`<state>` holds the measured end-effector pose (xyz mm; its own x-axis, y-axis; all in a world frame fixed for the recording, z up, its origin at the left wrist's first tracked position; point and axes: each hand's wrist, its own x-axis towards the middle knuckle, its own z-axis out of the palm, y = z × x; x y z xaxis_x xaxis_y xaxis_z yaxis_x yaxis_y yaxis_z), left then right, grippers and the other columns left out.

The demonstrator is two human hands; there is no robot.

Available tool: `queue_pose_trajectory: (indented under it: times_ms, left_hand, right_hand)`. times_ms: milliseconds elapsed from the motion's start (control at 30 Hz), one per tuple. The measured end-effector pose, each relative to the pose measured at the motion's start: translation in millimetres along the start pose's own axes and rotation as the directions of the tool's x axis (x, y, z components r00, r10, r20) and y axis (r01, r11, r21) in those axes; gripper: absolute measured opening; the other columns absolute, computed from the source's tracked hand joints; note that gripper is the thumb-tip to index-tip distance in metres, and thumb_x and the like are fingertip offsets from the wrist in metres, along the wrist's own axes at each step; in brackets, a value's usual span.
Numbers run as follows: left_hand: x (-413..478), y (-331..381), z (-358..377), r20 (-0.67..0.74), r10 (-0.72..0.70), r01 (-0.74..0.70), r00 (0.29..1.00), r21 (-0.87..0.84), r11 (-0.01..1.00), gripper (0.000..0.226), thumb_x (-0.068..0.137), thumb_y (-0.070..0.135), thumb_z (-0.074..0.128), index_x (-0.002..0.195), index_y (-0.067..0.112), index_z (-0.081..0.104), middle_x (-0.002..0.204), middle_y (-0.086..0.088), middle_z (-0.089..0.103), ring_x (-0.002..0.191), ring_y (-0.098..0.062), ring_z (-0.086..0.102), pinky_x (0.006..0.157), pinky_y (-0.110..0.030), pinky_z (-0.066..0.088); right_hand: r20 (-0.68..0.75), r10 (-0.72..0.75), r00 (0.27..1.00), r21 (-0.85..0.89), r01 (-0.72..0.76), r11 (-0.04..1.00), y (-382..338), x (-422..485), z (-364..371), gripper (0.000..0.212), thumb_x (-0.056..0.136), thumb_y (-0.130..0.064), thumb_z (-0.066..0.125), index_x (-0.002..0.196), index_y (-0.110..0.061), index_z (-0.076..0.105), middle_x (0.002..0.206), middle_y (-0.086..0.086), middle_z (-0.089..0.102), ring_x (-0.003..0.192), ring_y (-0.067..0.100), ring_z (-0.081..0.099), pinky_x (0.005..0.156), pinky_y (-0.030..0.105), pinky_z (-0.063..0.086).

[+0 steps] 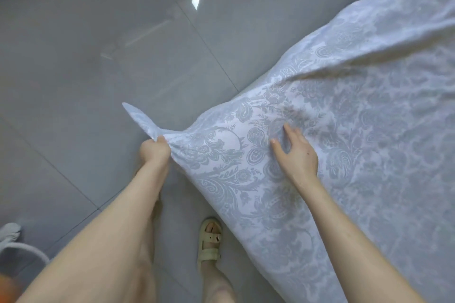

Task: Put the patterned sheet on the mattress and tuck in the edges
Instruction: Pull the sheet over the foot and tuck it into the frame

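The patterned sheet [344, 118], white with grey-blue floral swirls, lies spread over the mattress and fills the right half of the view. The mattress itself is hidden under it. My left hand [155, 149] is closed on a bunched corner of the sheet, and a pointed tail of cloth sticks out past the fist over the floor. My right hand [296, 152] lies flat on the sheet near that corner, fingers spread, holding nothing. A long fold runs up to the right across the sheet.
Glossy grey floor tiles [98, 56] cover the left and top of the view. My foot in a beige sandal [209, 241] stands close to the bed's edge. A grey-white object [9, 231] sits at the lower left edge.
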<state>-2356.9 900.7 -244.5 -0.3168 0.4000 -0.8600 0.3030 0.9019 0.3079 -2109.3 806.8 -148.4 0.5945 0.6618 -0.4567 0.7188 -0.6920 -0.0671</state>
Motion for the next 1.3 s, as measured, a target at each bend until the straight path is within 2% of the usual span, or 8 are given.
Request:
queue_pose_trajectory:
  times_ms: [100,300,533,667,900,1067,1167,1300]
  left_hand:
    - [-2,-6,-8,0.023,-0.065,0.067,0.998,-0.097,0.993,0.051,0.095,0.041,0.038,0.123,0.001,0.051,0.112,-0.015,0.060,0.093,-0.036,0.063,0.051,-0.034,0.049]
    - [-58,-68,-24,-0.044,0.072,-0.081,0.996,-0.261,0.962,0.033,0.097,0.030,0.036,0.070,0.012,0.040,0.075,-0.013,0.048,0.059,-0.021,0.049,0.052,-0.030,0.047]
    - [-132,-179,13,0.146,-0.012,0.071,0.989,-0.409,0.910,0.031,0.100,0.029,0.037,0.076,0.012,0.045,0.074,-0.009,0.049,0.062,-0.019,0.049,0.056,-0.029,0.046]
    - [-155,-235,26,0.185,-0.061,0.139,0.981,-0.444,0.885,0.030,0.099,0.027,0.038,0.077,0.011,0.047,0.074,-0.009,0.050,0.063,-0.020,0.050,0.057,-0.030,0.047]
    - [-181,-301,31,0.178,-0.059,0.131,0.982,-0.426,0.895,0.029,0.099,0.021,0.036,0.074,0.011,0.046,0.068,-0.007,0.048,0.059,-0.018,0.047,0.057,-0.028,0.044]
    - [-211,-340,38,0.178,0.011,0.068,0.984,-0.427,0.902,0.027,0.098,0.020,0.036,0.075,0.011,0.047,0.069,-0.007,0.048,0.058,-0.018,0.047,0.056,-0.027,0.045]
    - [-246,-376,45,0.195,0.064,0.026,0.979,-0.427,0.904,0.028,0.098,0.019,0.036,0.074,0.011,0.047,0.069,-0.007,0.049,0.057,-0.017,0.048,0.048,-0.023,0.047]
    - [-299,-446,54,0.236,0.083,0.036,0.968,-0.461,0.887,0.027,0.097,0.016,0.036,0.073,0.011,0.046,0.067,-0.006,0.047,0.055,-0.017,0.045,0.038,-0.015,0.043]
  right_hand:
    - [-0.060,-0.075,0.995,0.054,0.078,0.996,17,-17,2,0.054,0.095,-0.041,0.046,0.145,-0.023,0.035,0.152,0.001,0.033,0.142,0.015,0.026,0.110,0.037,0.030]
    - [-0.224,-0.253,0.941,0.075,0.275,0.958,68,-76,9,0.044,0.092,-0.034,0.051,0.131,-0.012,0.052,0.132,0.004,0.056,0.121,0.024,0.052,0.093,0.039,0.045]
    - [-0.026,-0.457,0.889,-0.224,0.441,0.869,176,-163,43,0.071,0.083,-0.063,0.037,0.132,-0.015,0.054,0.135,0.011,0.055,0.123,0.031,0.053,0.097,0.049,0.045]
    - [0.221,-0.436,0.872,-0.368,0.489,0.791,209,-178,78,0.086,0.079,-0.071,0.034,0.144,-0.016,0.037,0.149,0.019,0.034,0.133,0.040,0.039,0.097,0.057,0.040]
    - [0.233,-0.338,0.912,-0.480,0.410,0.776,187,-174,104,0.101,0.085,-0.069,0.037,0.149,-0.009,-0.013,0.154,0.028,-0.012,0.143,0.043,-0.008,0.118,0.051,0.005]
    - [0.083,-0.541,0.837,-0.312,0.537,0.784,213,-207,89,0.068,0.094,-0.047,0.048,0.148,-0.012,0.026,0.154,0.017,0.025,0.142,0.031,0.024,0.116,0.047,0.019]
    - [-0.066,-0.728,0.682,-0.305,0.681,0.666,260,-255,91,0.042,0.089,-0.029,0.060,0.125,-0.006,0.058,0.126,0.014,0.061,0.114,0.031,0.058,0.101,0.049,0.040]
    - [-0.014,-0.847,0.531,-0.388,0.778,0.494,347,-324,102,0.024,0.080,-0.025,0.059,0.095,-0.011,0.071,0.092,0.003,0.071,0.082,0.026,0.068,0.083,0.039,0.050]
